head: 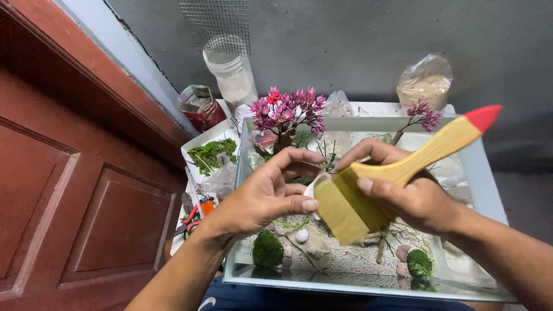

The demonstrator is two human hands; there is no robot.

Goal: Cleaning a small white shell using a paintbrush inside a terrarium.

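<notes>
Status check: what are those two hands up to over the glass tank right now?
Right hand grips wooden red-tipped paintbrush. Left hand pinches small white shell-like piece at its bristles. Both above glass tank; pink-flowered miniature tree stands close behind.

One head-worn view looks steeply down, close above the glass tank (484, 190)

dark grey wall (357, 46) at back, red-brown panelled door (69, 173) left of wall, pale grey door frame (115, 52) btwn them, wire mesh (214, 20) hung on wall, dim even light
</notes>
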